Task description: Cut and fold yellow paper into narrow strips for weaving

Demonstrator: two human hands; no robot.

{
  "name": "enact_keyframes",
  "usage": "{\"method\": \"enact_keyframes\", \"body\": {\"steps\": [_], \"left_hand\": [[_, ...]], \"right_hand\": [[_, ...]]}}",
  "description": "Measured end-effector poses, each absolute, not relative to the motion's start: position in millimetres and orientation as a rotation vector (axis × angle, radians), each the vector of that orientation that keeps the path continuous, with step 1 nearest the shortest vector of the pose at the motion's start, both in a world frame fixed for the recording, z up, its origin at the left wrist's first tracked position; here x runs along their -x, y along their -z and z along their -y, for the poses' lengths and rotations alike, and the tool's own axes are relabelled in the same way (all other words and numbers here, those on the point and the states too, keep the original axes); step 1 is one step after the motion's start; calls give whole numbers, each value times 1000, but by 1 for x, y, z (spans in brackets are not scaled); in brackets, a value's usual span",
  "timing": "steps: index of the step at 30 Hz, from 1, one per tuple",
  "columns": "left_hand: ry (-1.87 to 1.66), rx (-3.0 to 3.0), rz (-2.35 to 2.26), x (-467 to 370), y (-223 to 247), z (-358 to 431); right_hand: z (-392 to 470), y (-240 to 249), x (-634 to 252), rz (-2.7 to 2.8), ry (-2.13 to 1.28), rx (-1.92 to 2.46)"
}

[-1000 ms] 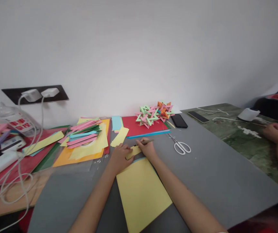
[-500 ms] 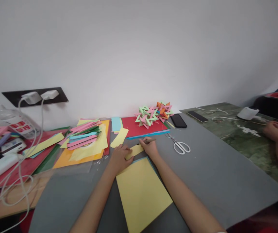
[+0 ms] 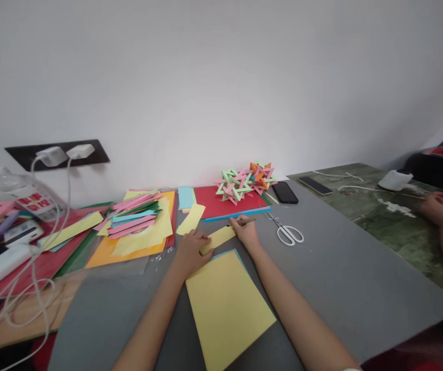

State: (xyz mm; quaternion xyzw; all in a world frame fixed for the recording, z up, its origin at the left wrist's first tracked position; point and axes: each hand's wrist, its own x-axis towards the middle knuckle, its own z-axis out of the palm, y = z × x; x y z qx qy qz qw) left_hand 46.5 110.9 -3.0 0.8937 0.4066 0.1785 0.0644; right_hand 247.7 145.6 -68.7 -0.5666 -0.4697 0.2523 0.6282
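Note:
My left hand (image 3: pixel 193 251) rests on the left end of a yellow paper strip (image 3: pixel 223 235), holding it against the grey table with thumb and fingers curled. At the strip's right end, my right hand (image 3: pixel 247 234) is closed around a slim dark pen (image 3: pixel 249 220), its tip close to the strip's upper edge. Just below both hands lies a large yellow paper sheet (image 3: pixel 229 309), with a thin blue edge showing beneath it. Another yellow strip (image 3: pixel 191 219) lies beyond my left hand.
White-handled scissors (image 3: pixel 290 235) and a black phone (image 3: pixel 285 192) lie to the right. Folded paper stars (image 3: pixel 236 185) sit on red paper (image 3: pixel 206 198). Coloured strips (image 3: pixel 134 214) are piled at left, near white cables (image 3: pixel 31 268). Another person's hand (image 3: pixel 440 208) is at far right.
My right hand has slid a little rightward with the pen, uncovering more of the yellow strip. My left hand stays in place.

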Motion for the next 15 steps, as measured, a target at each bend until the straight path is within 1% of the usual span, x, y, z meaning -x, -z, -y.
{"method": "enact_keyframes", "body": {"steps": [15], "left_hand": [[-592, -2690, -1156, -44, 4, -111]], "right_hand": [[-145, 64, -260, 971, -584, 1282]]}}
